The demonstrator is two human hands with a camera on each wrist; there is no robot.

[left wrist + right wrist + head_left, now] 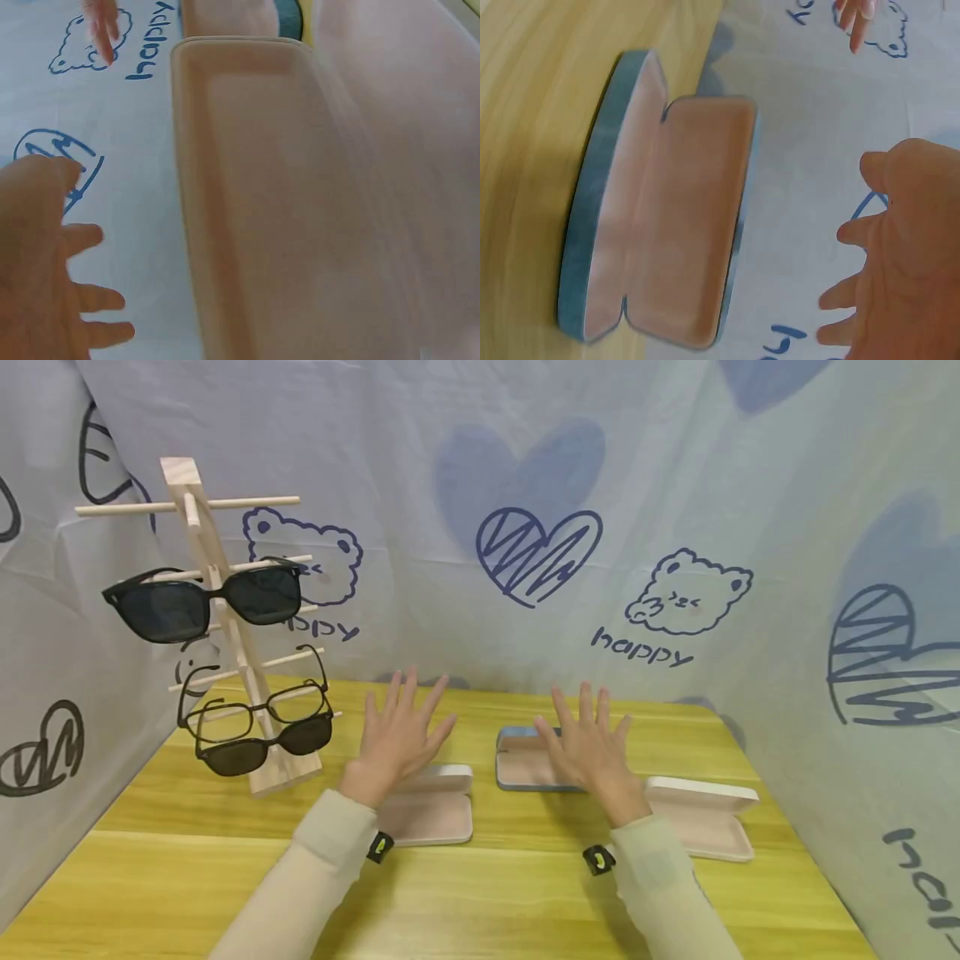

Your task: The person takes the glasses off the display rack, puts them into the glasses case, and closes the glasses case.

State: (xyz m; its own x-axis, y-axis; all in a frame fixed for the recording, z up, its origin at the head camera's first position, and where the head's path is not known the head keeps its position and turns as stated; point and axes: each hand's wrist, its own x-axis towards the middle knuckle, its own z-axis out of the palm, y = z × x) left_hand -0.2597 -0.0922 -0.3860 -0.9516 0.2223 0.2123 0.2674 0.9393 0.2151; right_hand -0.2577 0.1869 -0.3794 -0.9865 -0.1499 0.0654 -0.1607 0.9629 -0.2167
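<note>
My left hand (397, 739) hovers with spread, straight fingers over the back of an open white glasses case (431, 821); nothing is in its grasp. That case's pale pink lining (277, 195) fills much of the left wrist view. Fingers likewise spread, my right hand (592, 750) is held above the table, covering the right end of an open blue glasses case (521, 768). The blue case (690, 217) shows a bare pink inside in the right wrist view. Right of that hand lies another open white glasses case (701, 827), partly behind the sleeve.
At the left stands a wooden display rack (238, 643) with pegs. It carries large black sunglasses (262, 595), clear glasses with dark frames (221, 722) and smaller dark sunglasses (236, 758). A printed curtain (420, 635) borders the wood-grain table (480, 893) at the back and sides.
</note>
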